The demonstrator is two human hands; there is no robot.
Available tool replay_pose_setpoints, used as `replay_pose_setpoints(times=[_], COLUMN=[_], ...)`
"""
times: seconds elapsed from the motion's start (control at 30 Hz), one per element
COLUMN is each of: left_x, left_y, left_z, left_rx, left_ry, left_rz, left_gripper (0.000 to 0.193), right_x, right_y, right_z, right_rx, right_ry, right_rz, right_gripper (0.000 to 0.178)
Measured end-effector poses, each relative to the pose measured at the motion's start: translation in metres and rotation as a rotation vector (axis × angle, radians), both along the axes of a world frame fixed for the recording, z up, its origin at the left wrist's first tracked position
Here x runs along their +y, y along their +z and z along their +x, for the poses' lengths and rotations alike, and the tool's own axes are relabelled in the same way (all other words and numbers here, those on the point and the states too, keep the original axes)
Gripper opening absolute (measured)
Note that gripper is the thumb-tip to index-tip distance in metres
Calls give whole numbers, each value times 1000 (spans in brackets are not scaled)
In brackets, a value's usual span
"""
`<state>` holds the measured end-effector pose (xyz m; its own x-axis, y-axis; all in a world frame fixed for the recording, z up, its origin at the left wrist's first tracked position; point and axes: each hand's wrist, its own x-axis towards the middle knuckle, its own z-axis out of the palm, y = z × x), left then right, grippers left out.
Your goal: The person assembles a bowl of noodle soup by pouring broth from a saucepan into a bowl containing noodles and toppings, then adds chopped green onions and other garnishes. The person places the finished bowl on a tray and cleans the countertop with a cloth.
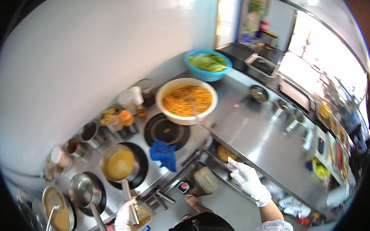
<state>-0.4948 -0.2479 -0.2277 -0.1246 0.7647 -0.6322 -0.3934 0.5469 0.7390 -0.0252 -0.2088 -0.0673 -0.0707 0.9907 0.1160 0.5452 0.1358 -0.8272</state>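
Note:
White gloves cover both my hands. My left hand (124,215) is closed round the handle of a saucepan (127,192) that sits on a dark burner. Yellow liquid (120,164) fills part of this pan. My right hand (246,179) is over the front edge of the steel counter, its fingers bent and partly apart; nothing shows in them. Just beyond its fingertips, below the countertop, an open compartment holds yellowish food (225,153). A blue cloth (163,155) lies between the pan and the bare round hob (166,130).
An empty-looking saucepan (84,189) and a pot with a ladle (57,210) stand left. Behind are a large bowl of orange shreds (186,99) and a blue basket of greens (208,75). Jars and bottles (127,118) line the wall. Food trays (329,121) stand right.

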Motion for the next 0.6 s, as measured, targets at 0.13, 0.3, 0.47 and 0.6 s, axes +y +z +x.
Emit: replay_pose_setpoints(times=[0.13, 0.3, 0.47, 0.6], left_x=[15, 31, 5, -39], left_y=[4, 115, 244, 313], left_z=[-24, 14, 136, 227], left_rx=[720, 999, 893, 559], left_ry=[24, 166, 202, 277], left_rz=[27, 846, 1293, 1893], left_gripper=[41, 26, 23, 40], right_x=[-98, -176, -303, -408], right_y=[23, 42, 149, 204], right_z=[64, 86, 103, 106], right_rx=[542, -147, -352, -704], right_ry=[36, -780, -1049, -945], right_rz=[-210, -72, 604, 1290], right_gripper=[51, 30, 24, 25])
